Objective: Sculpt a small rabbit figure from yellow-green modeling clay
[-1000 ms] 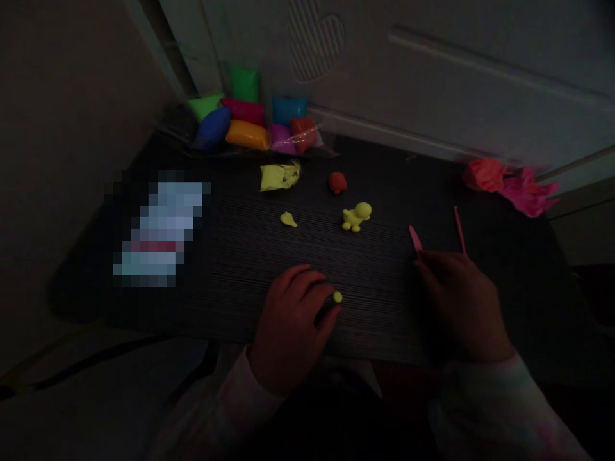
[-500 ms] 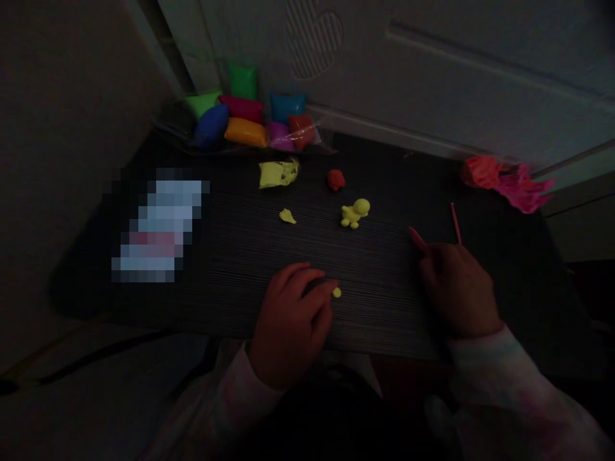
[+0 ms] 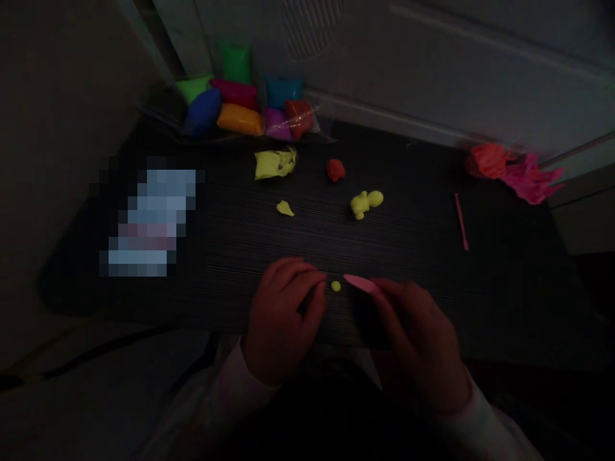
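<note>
My right hand (image 3: 420,333) is closed around a pink modelling knife (image 3: 359,283), its flat blade pointing left. Just beyond the blade tip, a small yellow clay disc (image 3: 336,286) lies on the dark table. My left hand (image 3: 287,314) rests to the left of the disc, fingers loosely bent and holding nothing, with a small gap to the clay. Farther back is a little yellow clay figure (image 3: 360,205), lying tipped with its round head to the right. A red clay lump (image 3: 336,169) sits behind it, to the left.
A second thin pink tool (image 3: 461,223) lies at right, before crumpled orange and pink wrappers (image 3: 490,161). At left lies a blurred-out bright rectangle (image 3: 154,218). An opened yellow packet (image 3: 273,164), a yellow scrap (image 3: 285,209) and a clear bag of coloured clay packs (image 3: 240,120) are toward the back.
My right hand has moved left from beside the thin tool, bringing the pink modelling knife near the disc. My left hand has drawn off the disc. The yellow figure has tipped over.
</note>
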Demonstrator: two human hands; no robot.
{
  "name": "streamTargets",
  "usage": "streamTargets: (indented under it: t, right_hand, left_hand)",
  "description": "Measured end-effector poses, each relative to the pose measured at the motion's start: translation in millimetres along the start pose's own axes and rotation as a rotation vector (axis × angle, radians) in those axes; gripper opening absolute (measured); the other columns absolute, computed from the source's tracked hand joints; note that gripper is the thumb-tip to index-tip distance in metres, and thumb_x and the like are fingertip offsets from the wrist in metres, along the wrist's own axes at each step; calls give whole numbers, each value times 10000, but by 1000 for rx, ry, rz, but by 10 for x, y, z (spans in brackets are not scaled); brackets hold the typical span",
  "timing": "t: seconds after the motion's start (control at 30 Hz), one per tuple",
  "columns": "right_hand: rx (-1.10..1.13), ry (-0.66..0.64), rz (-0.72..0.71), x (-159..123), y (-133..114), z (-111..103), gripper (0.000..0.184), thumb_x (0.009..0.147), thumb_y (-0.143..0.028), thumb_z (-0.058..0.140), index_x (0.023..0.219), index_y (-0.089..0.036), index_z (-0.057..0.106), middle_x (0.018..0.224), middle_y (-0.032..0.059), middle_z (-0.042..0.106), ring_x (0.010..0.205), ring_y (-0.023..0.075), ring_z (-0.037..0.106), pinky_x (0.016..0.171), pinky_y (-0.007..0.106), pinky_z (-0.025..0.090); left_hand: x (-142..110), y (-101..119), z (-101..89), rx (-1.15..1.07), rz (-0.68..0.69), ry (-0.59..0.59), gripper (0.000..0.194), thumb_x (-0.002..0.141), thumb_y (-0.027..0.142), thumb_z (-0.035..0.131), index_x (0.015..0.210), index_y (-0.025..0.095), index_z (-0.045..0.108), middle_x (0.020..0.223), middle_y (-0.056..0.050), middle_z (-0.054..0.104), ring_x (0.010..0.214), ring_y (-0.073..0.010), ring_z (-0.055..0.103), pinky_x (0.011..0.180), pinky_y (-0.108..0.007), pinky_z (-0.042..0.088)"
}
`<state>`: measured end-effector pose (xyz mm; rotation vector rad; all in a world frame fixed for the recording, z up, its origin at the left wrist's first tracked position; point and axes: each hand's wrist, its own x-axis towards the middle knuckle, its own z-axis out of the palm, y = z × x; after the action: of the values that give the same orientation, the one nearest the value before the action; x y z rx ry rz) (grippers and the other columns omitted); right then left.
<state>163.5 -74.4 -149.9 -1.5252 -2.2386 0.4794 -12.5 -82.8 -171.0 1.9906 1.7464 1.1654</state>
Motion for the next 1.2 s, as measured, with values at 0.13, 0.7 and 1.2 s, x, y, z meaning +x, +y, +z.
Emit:
streamTargets:
  t: [0.13,0.7,1.2]
  right_hand:
    - [27,22,34,-24,9,93,124,843,-238,460,924,-199,545,786,19,612,697,153,554,626,288,431]
    - [162,97,29,-17,32,144,45,833,-189,478,815,-192,519,709,2,535,637,109,517,557,232,421]
    - [5,30,-136,-34,-5,157,43,816,-151,473,818,-166,513,708,19,568,656,137,500,606,285,368]
  left_hand:
    - [3,9,-2,3,1,-7,115,763,157,534,848,156,611,848,-42,636,886,-171,553,822,-356,465]
    - [13,28,-9,-24,-6,27,114,759,155,534,843,152,611,838,-44,626,868,-169,547,785,-352,482]
    - [12,25,-12,-35,-28,9,110,758,162,535,835,142,611,837,-48,632,870,-163,554,793,-339,470]
